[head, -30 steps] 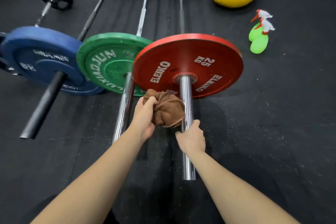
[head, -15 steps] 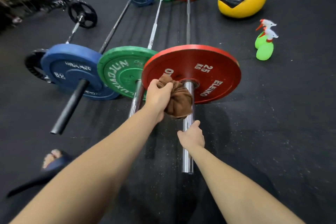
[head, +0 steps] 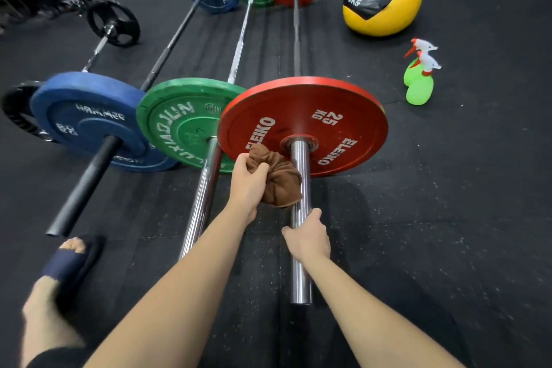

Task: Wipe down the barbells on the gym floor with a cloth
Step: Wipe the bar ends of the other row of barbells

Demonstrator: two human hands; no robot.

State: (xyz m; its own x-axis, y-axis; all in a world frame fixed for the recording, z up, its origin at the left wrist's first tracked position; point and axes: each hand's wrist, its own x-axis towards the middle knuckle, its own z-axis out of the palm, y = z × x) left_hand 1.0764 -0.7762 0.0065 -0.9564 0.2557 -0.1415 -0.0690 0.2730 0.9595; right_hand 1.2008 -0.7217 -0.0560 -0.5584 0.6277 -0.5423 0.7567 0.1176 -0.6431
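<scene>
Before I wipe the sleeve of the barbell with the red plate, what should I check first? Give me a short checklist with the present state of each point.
1. Left hand grips the cloth: ok.
2. Right hand holds the chrome sleeve, nearer its end than the cloth: ok.
3. Cloth wrapped round the sleeve: not ok, it is bunched at the sleeve's left side.
4. Cloth damp: cannot tell.
5. Spray bottles on the floor, right of the red plate: ok.

Dim overhead light, glare streaks on the chrome sleeve (head: 299, 176), soft shadows on the floor (head: 448, 218), wide-angle bending, blurred lower-left corner.
</scene>
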